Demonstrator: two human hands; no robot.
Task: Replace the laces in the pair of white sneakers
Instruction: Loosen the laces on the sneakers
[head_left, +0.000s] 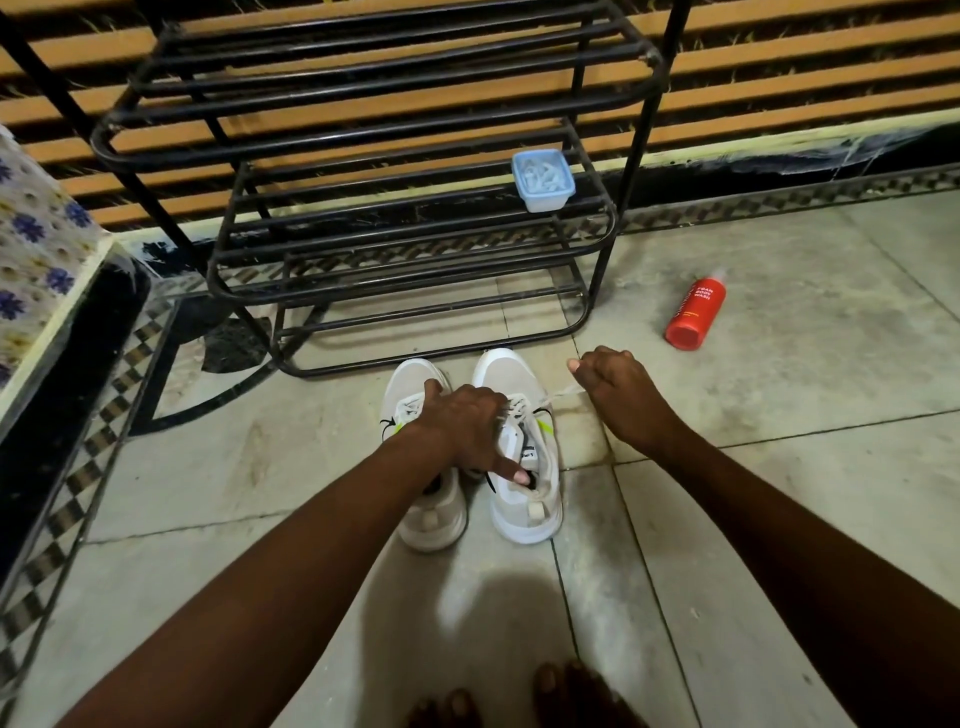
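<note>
Lace (558, 393) runs taut from the pinching right fingers (575, 366); left fingers (515, 474), spread flat, pin the sneaker (505, 371) against that pull.

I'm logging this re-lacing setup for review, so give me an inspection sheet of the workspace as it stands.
Surface: tiled floor, both sneakers standing on it.
Job's things: left sneaker and right sneaker side by side, toes towards the shoe rack; a lace runs sideways out of the right sneaker.
Clutter: red bottle lying on the floor; blue container on a rack shelf.
Hands: left hand rests across both sneakers; right hand pinches the lace.
Cables: nothing seen.
Surroundings: slatted wall, patterned cloth at left, bare toes at bottom.
</note>
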